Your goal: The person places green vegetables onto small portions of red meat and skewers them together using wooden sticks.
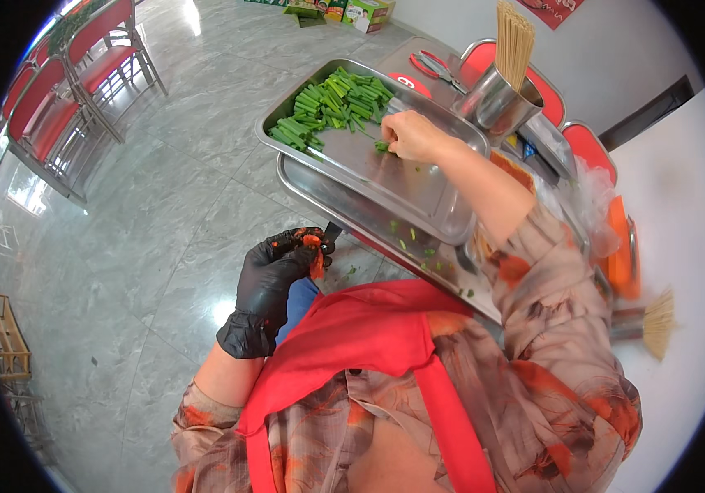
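Observation:
My left hand (278,265), in a black disposable glove, holds a soft orange-red strip of food (316,262) in front of the red apron. Red smears mark the glove's fingertips, and a small dark flat piece (332,232) shows beside them; whether I hold it is unclear. My bare right hand (414,135) reaches over a stainless steel tray (389,179), its fingers pinched on a small green vegetable piece (382,146). Cut green stalks (346,98), apparently garlic chives or scallions, lie heaped at that tray's far left end.
A second steel tray (352,206) with green scraps sits underneath, nearer me. Beyond them are red-handled scissors (432,65), a steel cup (494,105) of bamboo skewers (514,43) and a clear plastic bag (596,203). Red folding chairs (47,126) stand at left.

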A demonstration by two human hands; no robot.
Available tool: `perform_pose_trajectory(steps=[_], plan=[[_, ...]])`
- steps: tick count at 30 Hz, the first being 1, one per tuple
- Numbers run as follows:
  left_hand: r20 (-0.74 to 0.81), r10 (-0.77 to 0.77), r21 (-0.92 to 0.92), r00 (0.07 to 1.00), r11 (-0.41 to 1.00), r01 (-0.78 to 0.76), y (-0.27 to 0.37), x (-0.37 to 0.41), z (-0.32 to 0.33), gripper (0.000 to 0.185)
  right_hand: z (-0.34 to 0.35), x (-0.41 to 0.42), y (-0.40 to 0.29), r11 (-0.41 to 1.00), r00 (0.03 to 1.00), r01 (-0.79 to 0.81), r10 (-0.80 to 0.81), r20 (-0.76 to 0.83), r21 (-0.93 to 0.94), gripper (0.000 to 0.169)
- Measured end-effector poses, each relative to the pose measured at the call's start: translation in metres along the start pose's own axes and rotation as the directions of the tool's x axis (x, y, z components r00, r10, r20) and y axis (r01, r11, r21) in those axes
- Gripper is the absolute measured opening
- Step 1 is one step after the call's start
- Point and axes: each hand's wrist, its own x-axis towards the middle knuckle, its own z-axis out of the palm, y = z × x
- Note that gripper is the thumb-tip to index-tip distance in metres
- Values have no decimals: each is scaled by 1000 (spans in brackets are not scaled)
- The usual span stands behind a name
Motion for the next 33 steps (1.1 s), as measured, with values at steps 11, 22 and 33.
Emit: perform_pose_trajectory(steps=[11, 22, 33], plan=[[-4, -3, 15, 1000, 1000, 3, 3, -6, 14, 27, -3, -11, -16, 992, 990, -129, 129, -64, -7, 20], [4, 54, 79, 999, 995, -54, 10, 2, 52, 33, -41, -120, -115, 878, 959, 227, -126, -254, 422, 11], [77, 65, 204, 995, 976, -79, -15, 11, 98, 37, -22, -159, -100, 913, 924, 229, -95, -371, 336, 8]])
